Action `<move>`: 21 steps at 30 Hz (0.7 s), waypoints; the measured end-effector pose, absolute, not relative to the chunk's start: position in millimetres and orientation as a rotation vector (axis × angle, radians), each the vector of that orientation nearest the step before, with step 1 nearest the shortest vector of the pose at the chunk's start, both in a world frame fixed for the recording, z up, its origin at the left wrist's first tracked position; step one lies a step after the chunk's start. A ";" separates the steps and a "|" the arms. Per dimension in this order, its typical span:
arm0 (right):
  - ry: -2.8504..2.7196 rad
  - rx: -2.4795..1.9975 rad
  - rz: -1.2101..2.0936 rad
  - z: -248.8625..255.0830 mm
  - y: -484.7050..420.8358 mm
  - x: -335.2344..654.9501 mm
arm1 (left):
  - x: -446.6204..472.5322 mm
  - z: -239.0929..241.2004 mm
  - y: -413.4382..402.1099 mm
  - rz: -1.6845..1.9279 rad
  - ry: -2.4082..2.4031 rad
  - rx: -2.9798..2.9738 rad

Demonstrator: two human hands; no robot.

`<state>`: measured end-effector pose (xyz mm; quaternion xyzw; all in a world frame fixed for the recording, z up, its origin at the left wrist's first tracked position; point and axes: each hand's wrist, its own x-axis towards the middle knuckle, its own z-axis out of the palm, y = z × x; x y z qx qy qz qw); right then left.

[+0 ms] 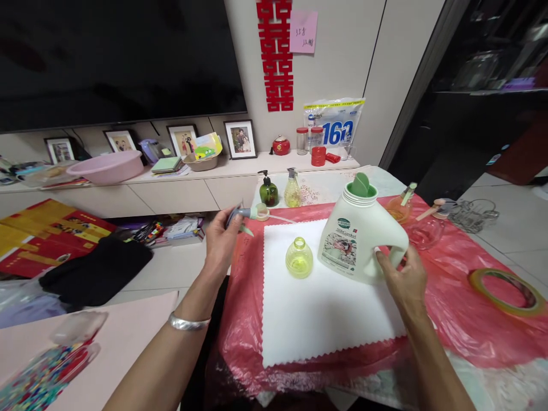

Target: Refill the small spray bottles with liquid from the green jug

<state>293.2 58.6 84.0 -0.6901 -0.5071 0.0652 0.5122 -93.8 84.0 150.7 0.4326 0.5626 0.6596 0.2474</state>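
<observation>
My left hand is closed around a grey spray pump head, its thin dip tube pointing right above the mat. With my right hand I grip the handle of a large pale green detergent jug, uncapped, with a green spout in its neck. Whether the jug's base rests on the mat or is slightly raised, I cannot tell. Between my hands a small round yellow-green bottle stands upright and open, with some yellow liquid inside. A white mat with zigzag edges lies under it.
Behind stand a dark green pump bottle and a yellow spray bottle. To the right are an orange-toned spray bottle, a pink clear bottle and a tape roll on red plastic sheeting. A low cabinet runs behind.
</observation>
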 end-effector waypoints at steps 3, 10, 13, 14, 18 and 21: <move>-1.243 -1.639 0.111 84.4 45.4 295.6 | -95.7 183.0 73.8 1.874 1.487 1.265; -1.149 -1.612 0.033 84.9 18.3 298.0 | -73.4 227.9 51.5 1.643 1.622 1.858; -1.160 -1.620 0.011 85.9 9.5 299.5 | -63.6 230.0 52.6 1.517 1.630 2.109; -1.164 -1.619 -0.002 86.4 6.9 300.2 | -61.0 229.9 53.9 1.484 1.630 2.173; -1.163 -1.586 -0.053 89.8 -3.1 299.1 | -50.2 226.5 58.5 1.363 1.601 2.386; -1.173 -1.476 -0.081 94.5 -9.1 288.4 | -39.2 217.0 59.8 1.219 1.536 2.504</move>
